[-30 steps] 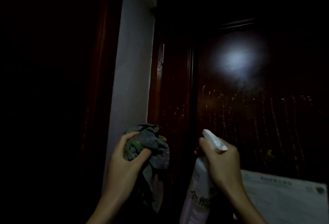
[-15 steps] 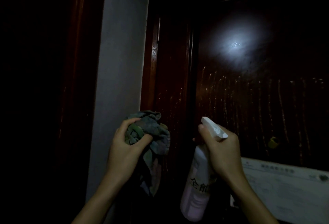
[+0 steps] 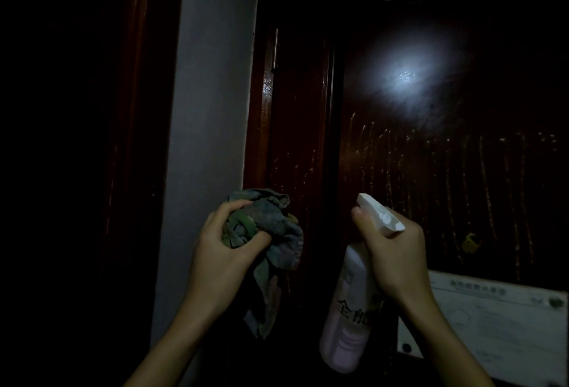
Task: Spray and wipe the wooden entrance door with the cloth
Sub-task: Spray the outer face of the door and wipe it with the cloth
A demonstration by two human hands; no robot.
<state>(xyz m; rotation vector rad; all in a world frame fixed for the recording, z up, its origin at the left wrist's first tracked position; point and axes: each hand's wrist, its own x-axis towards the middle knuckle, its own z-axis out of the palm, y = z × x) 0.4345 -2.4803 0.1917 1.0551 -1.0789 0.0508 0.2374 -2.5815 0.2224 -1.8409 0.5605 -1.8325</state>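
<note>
Streaked door (image 3: 431,186), cloth (image 3: 274,220) inside left grip (image 3: 224,251)

I note the left hand (image 3: 221,251) gripping the bunched cloth (image 3: 274,223) and the right hand (image 3: 395,255) wrapped round the spray bottle (image 3: 345,325) neck, nozzle facing the dark wooden door (image 3: 431,177), which shows drip streaks, a glare spot and a white notice (image 3: 498,325) lower right.
</note>
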